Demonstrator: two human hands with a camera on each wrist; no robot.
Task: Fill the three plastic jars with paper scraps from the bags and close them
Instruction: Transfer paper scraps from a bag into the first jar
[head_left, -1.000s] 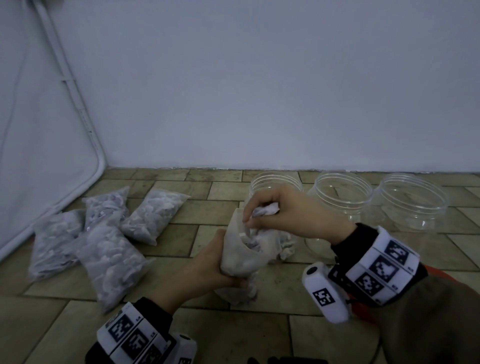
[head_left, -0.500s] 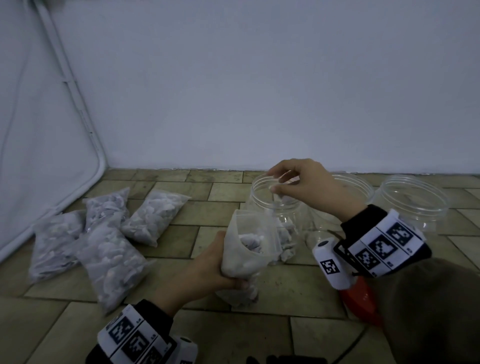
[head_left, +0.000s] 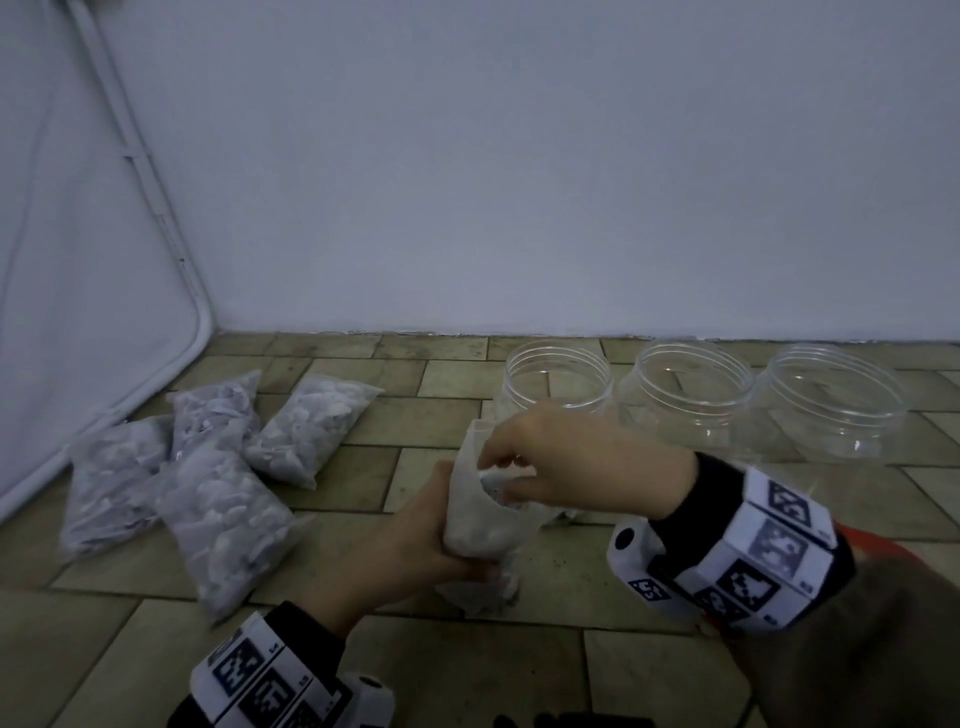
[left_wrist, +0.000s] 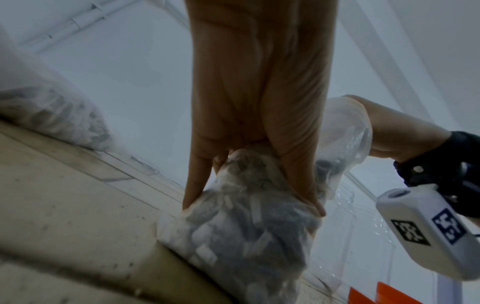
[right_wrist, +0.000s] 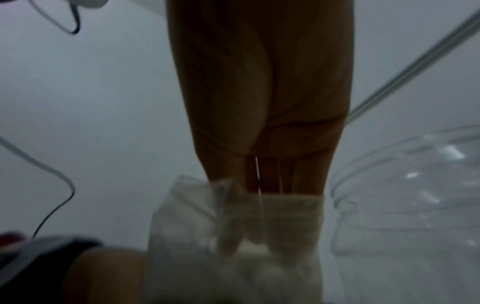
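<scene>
While my left hand (head_left: 415, 540) is gripping the open bag (head_left: 480, 525) round its middle and keeping it upright on the floor, my right hand (head_left: 561, 462) is dipping its fingers (right_wrist: 231, 236) down into the bag's mouth; whether they are pinching any scraps I cannot tell. Just beyond my right hand, the nearest jar (head_left: 558, 376) is standing mouth-up, so the coming lift is heading up and away from me.

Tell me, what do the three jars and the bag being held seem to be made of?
The jars look like clear, glossy rigid plastic: the floor shows through and highlights glint. The bag seems thin, soft, cloudy plastic film: it crumples in the left hand, with scraps showing through.
</scene>
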